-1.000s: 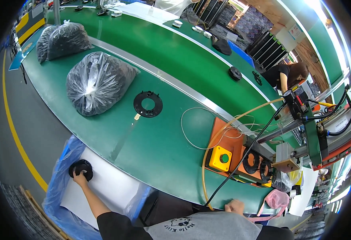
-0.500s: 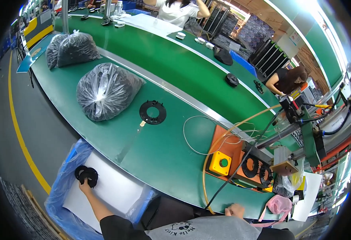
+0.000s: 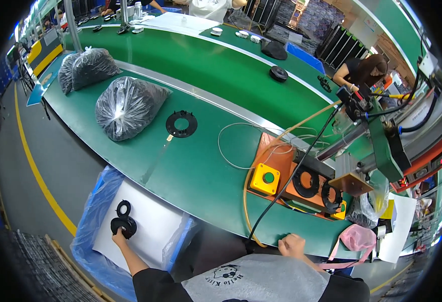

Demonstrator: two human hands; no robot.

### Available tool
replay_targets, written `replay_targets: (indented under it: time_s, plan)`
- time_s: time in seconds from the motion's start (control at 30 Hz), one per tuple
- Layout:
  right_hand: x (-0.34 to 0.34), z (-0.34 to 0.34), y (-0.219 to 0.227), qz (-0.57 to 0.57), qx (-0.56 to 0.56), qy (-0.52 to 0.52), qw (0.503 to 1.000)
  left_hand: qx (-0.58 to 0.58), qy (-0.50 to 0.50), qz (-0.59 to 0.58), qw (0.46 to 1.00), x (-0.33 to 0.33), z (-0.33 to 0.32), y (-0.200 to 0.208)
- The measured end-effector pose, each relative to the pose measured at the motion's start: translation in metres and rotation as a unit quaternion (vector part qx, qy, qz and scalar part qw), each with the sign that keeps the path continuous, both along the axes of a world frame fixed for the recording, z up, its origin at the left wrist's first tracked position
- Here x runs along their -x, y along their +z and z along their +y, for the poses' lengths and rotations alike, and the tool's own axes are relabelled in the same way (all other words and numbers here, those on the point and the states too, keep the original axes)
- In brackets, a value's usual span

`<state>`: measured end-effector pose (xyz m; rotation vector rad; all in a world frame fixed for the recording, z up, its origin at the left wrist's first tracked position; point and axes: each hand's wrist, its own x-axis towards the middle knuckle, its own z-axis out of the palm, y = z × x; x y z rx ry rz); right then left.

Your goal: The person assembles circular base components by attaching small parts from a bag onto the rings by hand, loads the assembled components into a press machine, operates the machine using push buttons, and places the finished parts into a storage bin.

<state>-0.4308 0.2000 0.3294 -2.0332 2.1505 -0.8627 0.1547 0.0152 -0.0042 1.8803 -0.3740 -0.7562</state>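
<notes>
Low at the left, my left hand point(image 3: 119, 237) grips a black round plastic part point(image 3: 124, 226) by its near side, fingers closed on it. It is over the white sheet point(image 3: 148, 227) inside a blue bin point(image 3: 100, 189) lined with blue film. Just beyond the held part is a smaller-looking black ring point(image 3: 123, 208); whether the two touch, I cannot tell. My right hand point(image 3: 292, 245) is curled into a fist at the bench's near edge, with nothing visible in it. A flat black ring with small prongs point(image 3: 181, 124) lies on the green bench point(image 3: 200, 186).
Bags of dark parts point(image 3: 125, 108) stand at the bench's left. To the right, an orange fixture point(image 3: 301, 189) bears black rings beside a yellow box with a green button point(image 3: 264, 179), cables and a machine arm. A pink strapped item point(image 3: 357, 238) lies nearby. Co-workers are across the conveyor point(image 3: 195, 65).
My left hand has drawn the held part nearer to me, so the other black ring shows more fully. My right fist has come further onto the bench edge. The whole view has shifted.
</notes>
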Motion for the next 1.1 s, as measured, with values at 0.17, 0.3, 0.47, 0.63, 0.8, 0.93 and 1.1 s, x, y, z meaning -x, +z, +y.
replay_targets:
  time_s: [0.17, 0.3, 0.47, 0.63, 0.8, 0.93, 1.1]
  plan:
    - [0.005, -0.002, 0.003, -0.029, 0.010, 0.028, 0.999, 0.015, 0.017, 0.128, 0.991, 0.005, 0.003, 0.015]
    - [0.008, -0.001, 0.002, -0.079, 0.007, 0.034, 0.996, 0.030, 0.040, 0.120, 0.991, 0.009, -0.016, 0.003]
    - [0.006, 0.000, -0.003, -0.050, 0.005, 0.017, 0.999, 0.041, 0.087, 0.122, 0.988, 0.016, -0.046, -0.008]
    - [0.012, 0.011, -0.012, 0.019, -0.013, 0.001, 1.000, 0.099, 0.114, 0.146, 0.978, 0.003, -0.071, -0.020]
    - [0.012, 0.012, -0.012, 0.014, -0.024, -0.011, 1.000, -0.107, 0.002, -0.136, 0.985, -0.014, -0.063, -0.046]
    - [0.007, 0.006, -0.011, 0.020, -0.043, -0.037, 0.998, -0.336, 0.005, -0.203, 0.920, 0.009, -0.068, -0.008]
    - [0.004, 0.003, -0.005, 0.015, -0.062, -0.054, 0.996, -0.381, -0.023, -0.195, 0.903, 0.021, -0.083, 0.013]
